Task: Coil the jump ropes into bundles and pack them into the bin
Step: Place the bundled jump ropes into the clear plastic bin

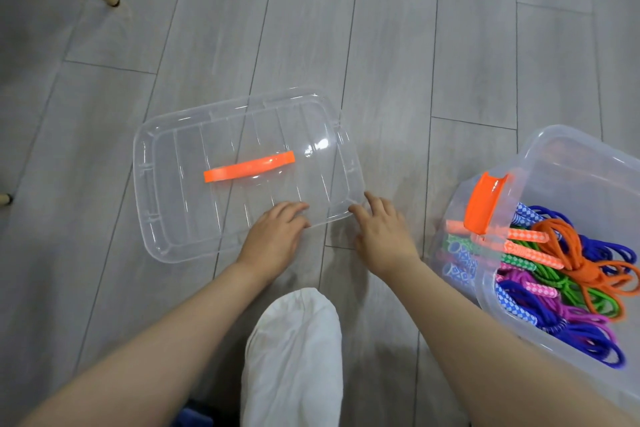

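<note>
Coiled colourful jump ropes (568,274) fill the clear bin (571,163)

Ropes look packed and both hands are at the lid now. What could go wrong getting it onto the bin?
1. The orange rope sits high on the pile in the bin; its loops may catch under the rim and stop the lid seating.
2. The left hand and right hand both touch one near corner, so the lid may tip or flex when lifted.
3. The orange latch on the bin's wall may block the lid's edge.
</note>
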